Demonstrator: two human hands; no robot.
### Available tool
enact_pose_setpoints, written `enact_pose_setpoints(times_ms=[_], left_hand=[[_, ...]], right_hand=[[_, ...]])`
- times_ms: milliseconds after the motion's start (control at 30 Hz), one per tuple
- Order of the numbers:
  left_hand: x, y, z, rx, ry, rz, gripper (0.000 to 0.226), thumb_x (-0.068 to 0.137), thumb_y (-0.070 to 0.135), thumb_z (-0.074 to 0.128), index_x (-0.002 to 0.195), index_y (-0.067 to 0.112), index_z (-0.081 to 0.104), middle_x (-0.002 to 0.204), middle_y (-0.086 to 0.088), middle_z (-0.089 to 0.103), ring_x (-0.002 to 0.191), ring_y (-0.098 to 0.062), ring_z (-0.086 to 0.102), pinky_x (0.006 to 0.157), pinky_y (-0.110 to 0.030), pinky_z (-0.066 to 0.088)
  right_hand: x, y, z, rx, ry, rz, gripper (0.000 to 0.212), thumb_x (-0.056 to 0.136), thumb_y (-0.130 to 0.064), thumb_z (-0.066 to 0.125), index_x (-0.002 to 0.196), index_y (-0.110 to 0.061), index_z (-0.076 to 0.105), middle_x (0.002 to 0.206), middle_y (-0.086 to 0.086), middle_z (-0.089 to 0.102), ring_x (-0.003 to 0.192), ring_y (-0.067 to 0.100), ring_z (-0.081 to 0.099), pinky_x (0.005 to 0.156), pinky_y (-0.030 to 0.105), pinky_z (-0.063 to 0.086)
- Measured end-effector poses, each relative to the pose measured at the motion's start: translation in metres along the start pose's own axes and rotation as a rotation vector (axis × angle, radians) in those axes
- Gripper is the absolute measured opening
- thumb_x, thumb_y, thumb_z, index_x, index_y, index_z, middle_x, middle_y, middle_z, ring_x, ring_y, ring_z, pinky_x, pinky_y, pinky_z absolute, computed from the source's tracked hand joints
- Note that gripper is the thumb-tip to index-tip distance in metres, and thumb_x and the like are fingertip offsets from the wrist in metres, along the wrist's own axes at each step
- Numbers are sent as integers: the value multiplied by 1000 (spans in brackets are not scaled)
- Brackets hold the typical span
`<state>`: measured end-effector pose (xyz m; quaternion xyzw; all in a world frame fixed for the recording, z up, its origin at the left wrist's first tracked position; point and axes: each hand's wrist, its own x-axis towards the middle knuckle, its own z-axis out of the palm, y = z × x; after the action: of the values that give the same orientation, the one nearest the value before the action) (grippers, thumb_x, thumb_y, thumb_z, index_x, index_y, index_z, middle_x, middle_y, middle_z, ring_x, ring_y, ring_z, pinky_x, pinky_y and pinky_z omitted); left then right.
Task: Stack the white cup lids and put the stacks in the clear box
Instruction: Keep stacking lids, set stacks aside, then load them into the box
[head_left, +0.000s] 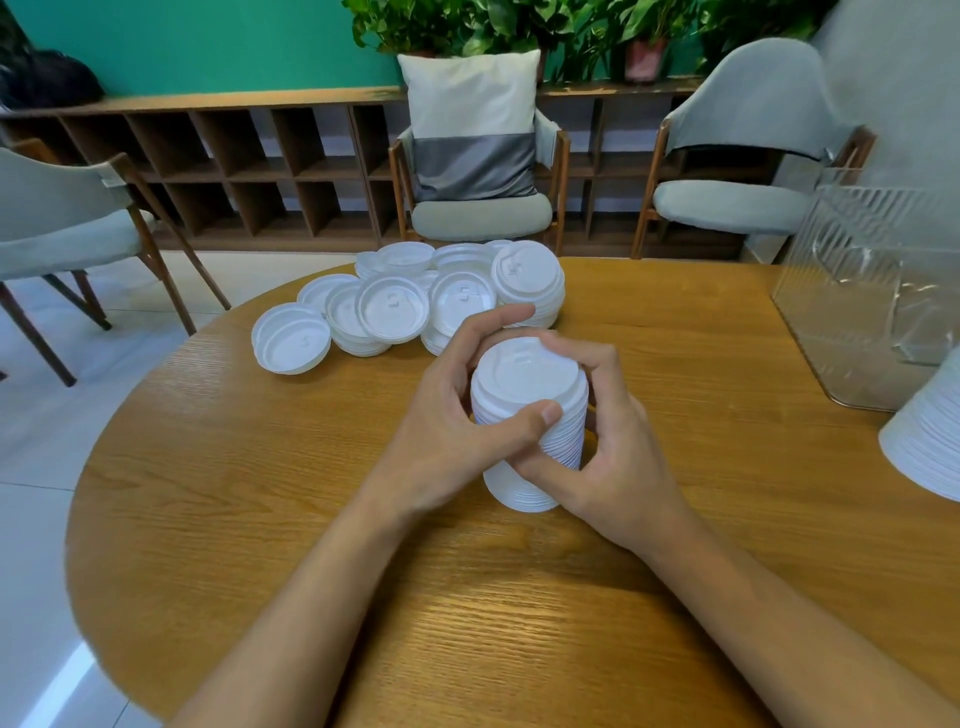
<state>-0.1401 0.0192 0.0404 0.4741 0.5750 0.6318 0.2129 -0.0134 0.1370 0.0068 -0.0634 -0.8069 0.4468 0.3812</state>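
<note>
A tall stack of white cup lids (527, 384) stands upright on the round wooden table (260, 493), near its middle. My left hand (447, 426) grips the stack from the left, thumb across its front. My right hand (618, 447) grips it from the right, fingers curled over the top rim and thumb low on the front. Behind the stack lies a loose pile of white lids (405, 306), some face up, some upside down. The clear box (872, 291) stands at the table's right edge.
Another white stack of lids (930, 431) stands at the right frame edge, in front of the clear box. Three grey chairs (480, 208) surround the table's far side. A wooden shelf unit and plants line the green wall behind.
</note>
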Motion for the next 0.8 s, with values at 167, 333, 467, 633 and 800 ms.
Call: enact_pose_setpoints(times_ms=[167, 333, 467, 633, 800], left_hand=[[0, -5, -1, -34, 53, 32, 58, 93, 34, 70, 145, 15, 53, 130, -3, 72, 124, -20, 67, 104, -35, 53], [13, -38, -20, 170, 415, 18, 23, 104, 29, 59, 118, 15, 72, 110, 4, 78, 110, -11, 71, 93, -36, 56], [19, -66, -30, 620, 399, 98, 21, 94, 7, 69, 111, 18, 75, 113, 12, 73, 110, -1, 65, 92, -32, 54], [37, -78, -34, 905, 224, 104, 27, 99, 18, 66, 125, 18, 73, 154, 6, 52, 141, -11, 48, 108, -25, 38], [52, -84, -32, 1066, 132, 89, 34, 102, 23, 62, 134, 16, 69, 155, -1, 54, 141, -20, 49, 112, -40, 41]], right_hand=[[0, 1, 0, -65, -10, 8, 82, 77, -40, 91, 143, -34, 42, 138, -16, 59, 126, 13, 61, 98, 35, 54], [3, 4, -4, -93, 70, 29, 78, 76, -56, 82, 140, -38, 42, 134, -27, 56, 126, 5, 58, 99, 30, 52], [4, 6, -6, -102, 98, 38, 79, 76, -57, 82, 141, -39, 41, 134, -23, 56, 126, 7, 58, 99, 26, 51], [5, 9, -8, -132, 115, 39, 81, 76, -56, 85, 141, -41, 39, 135, -27, 52, 126, 0, 54, 99, 14, 45], [7, 10, -9, -138, 131, 39, 80, 75, -58, 82, 141, -40, 39, 137, -27, 51, 127, -3, 52, 98, 9, 40]])
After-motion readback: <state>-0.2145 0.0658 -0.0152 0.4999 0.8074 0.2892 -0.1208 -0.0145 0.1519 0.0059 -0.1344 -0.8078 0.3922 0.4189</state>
